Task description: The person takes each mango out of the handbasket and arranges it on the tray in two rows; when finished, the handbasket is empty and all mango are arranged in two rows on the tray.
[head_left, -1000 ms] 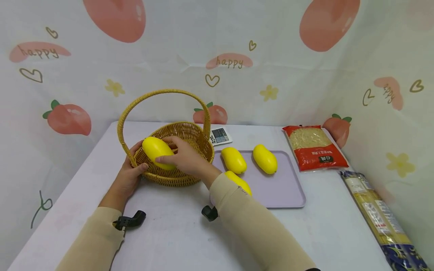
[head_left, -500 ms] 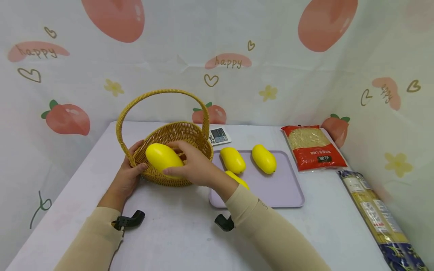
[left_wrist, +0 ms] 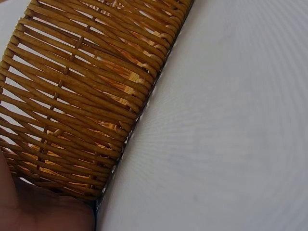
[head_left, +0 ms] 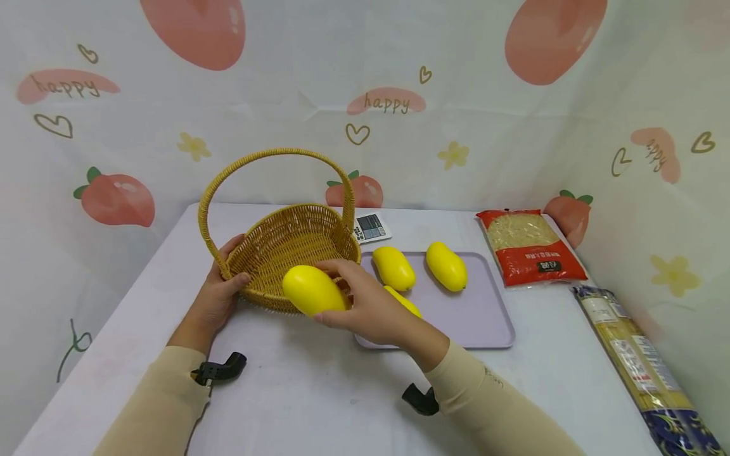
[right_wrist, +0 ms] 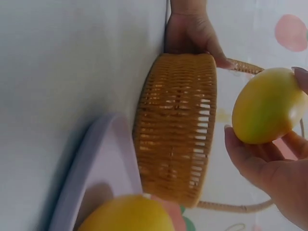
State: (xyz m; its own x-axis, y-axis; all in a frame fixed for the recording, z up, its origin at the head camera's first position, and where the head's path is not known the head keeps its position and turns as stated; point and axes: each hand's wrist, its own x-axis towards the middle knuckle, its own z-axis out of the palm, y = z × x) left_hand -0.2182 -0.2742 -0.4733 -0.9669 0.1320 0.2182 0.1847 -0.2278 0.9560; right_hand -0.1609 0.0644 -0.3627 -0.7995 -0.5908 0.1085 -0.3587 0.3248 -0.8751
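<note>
A yellow mango (head_left: 313,290) is held in my right hand (head_left: 373,301), in the air over the near rim of the wicker basket (head_left: 296,221). In the right wrist view, the fingers and thumb curl around that mango (right_wrist: 267,106), apart from the basket wall (right_wrist: 178,125). My left hand (head_left: 219,294) grips the basket's left side below its arched handle, thumb over the rim. The left wrist view shows the woven wall (left_wrist: 82,96) beside part of that hand (left_wrist: 48,211). No mango shows inside the basket.
A lilac tray (head_left: 473,323) bears three more mangoes (head_left: 393,268), one partly hidden by my right arm. Behind it lies a white calculator-like device (head_left: 372,228). A red-and-clear food bag (head_left: 530,250) and a long pack of noodles (head_left: 639,361) lie at the right.
My right hand has carried the mango out from over the basket's left part, toward me and to the right. The left hand and the basket have stayed put.
</note>
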